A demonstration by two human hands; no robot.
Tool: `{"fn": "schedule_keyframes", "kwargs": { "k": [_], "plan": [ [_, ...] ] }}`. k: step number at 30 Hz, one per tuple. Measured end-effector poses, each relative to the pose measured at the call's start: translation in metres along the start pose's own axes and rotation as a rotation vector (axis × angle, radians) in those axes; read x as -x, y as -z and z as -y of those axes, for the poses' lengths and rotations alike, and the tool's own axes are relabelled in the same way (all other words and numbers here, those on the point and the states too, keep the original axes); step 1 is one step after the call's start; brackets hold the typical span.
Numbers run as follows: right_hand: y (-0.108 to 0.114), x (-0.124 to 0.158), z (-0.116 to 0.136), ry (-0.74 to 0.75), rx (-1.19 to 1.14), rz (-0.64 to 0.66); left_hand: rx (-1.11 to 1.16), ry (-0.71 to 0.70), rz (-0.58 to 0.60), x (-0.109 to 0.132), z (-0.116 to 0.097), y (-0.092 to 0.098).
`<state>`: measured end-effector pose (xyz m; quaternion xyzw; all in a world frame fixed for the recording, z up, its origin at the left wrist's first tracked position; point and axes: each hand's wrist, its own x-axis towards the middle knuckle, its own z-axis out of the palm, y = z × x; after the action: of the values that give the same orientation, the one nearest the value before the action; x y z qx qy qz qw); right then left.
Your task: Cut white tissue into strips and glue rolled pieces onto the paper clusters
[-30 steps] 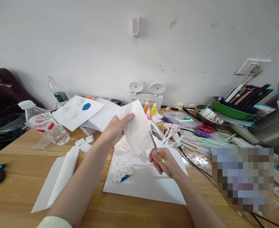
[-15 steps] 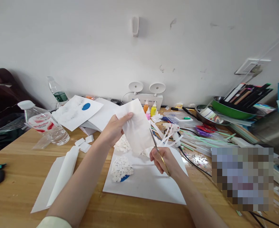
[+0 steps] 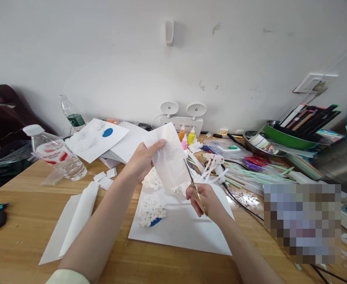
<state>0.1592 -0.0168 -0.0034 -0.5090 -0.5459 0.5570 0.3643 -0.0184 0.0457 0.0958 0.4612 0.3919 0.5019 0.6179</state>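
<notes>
Over the tabletop (image 3: pixel 150 262), above the flat sheet's (image 3: pixel 185 232) far edge, the held paper (image 3: pixel 170 163) slants, its left side pinched by the left hand (image 3: pixel 141 162), while the right hand (image 3: pixel 205 199), nearer its right edge, grips scissors (image 3: pixel 194 185) pointing roughly along that edge.

No word reads clearly; the print on the bottle label (image 3: pixel 51 155) and twin-headed lamp (image 3: pixel 188 121) is blurred.
</notes>
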Motion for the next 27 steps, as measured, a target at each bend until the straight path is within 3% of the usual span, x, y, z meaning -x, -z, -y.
{"fn": "schedule_keyframes", "kwargs": {
  "k": [5, 15, 27],
  "plan": [
    [-0.002, 0.003, 0.005, -0.011, 0.023, 0.021, -0.001, 0.014, -0.006, 0.001, 0.001, 0.000],
    [0.001, 0.007, 0.007, 0.133, 0.061, 0.057, 0.014, 0.036, 0.066, 0.002, 0.006, -0.006],
    [-0.001, 0.004, 0.002, 0.121, -0.014, -0.055, -0.014, 0.059, 0.139, 0.006, 0.009, -0.014]
  ]
}}
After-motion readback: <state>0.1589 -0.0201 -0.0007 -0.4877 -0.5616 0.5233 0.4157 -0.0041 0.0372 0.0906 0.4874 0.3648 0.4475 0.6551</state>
